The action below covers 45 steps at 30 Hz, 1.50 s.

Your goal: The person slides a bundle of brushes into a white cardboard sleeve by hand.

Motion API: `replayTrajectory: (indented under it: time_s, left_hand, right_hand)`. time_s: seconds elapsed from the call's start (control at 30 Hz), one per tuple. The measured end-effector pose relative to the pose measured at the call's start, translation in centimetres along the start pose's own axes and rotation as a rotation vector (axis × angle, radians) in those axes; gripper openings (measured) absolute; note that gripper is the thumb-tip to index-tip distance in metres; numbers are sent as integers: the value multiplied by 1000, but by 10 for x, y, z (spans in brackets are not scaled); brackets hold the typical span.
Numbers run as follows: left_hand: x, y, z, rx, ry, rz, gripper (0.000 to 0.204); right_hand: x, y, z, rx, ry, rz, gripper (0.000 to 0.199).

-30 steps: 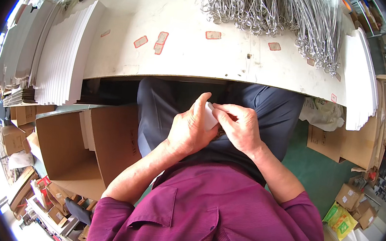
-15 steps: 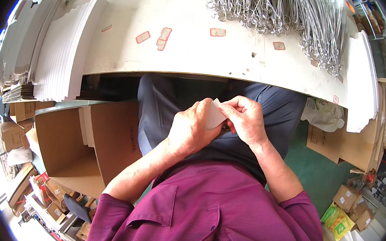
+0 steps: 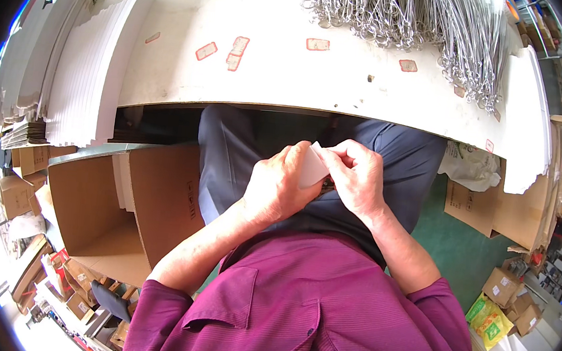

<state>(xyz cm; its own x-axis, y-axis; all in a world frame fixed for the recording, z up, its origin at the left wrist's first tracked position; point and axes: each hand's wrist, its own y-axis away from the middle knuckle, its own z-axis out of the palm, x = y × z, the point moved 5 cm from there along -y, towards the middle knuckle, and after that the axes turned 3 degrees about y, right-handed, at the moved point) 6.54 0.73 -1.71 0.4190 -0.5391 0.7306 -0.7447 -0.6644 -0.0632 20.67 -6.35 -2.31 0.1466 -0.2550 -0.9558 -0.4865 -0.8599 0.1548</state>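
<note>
Over my lap, just in front of the table's near edge, I hold a small piece of white paper or card (image 3: 312, 170). My left hand (image 3: 276, 186) is closed around its left side, the fingers behind and mostly hidden. Beside its upper right edge, my right hand (image 3: 361, 180) is pinched, thumb against bent fingers, touching the paper's edge. Whether it is one sheet or a thin stack, I cannot tell.
On the white table (image 3: 249, 86), a heap of looped metal wires (image 3: 408, 19) lies at the far right. White stacks (image 3: 93, 72) stand at the left and another white stack (image 3: 526, 123) at the right. An open cardboard box (image 3: 101, 206) sits at lower left.
My right thumb and fingers have shifted slightly at the paper's edge. My left hand keeps its hold, nearly in the same place. The whole view has moved a little.
</note>
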Motion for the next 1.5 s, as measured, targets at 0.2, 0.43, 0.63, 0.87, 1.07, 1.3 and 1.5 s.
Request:
replayTrajectory:
  time_s: [0.2,0.43,0.63,0.87,1.07,1.3,1.5]
  left_hand:
    - [-1,-4,-7,-29,39,-99,61]
    - [-7,-2,-7,36,74,-57,65]
    - [-7,-2,-7,5,99,-76,63]
    - [-6,-3,-4,10,116,-77,62]
    - [1,-8,-1,29,12,-51,71]
    - [10,0,-58,-27,-68,12,64]
    - [-12,-36,-134,154,-183,-180,44]
  right_hand:
    - [-2,11,6,27,-59,-113,14]
    - [-10,18,17,-11,101,-326,43]
    - [-15,22,16,-54,159,-326,44]
    - [-12,27,20,-54,125,-310,40]
    - [-11,17,16,-40,33,-170,31]
    - [-34,-22,-22,33,-177,-157,31]
    - [-60,-61,-60,243,396,-502,20]
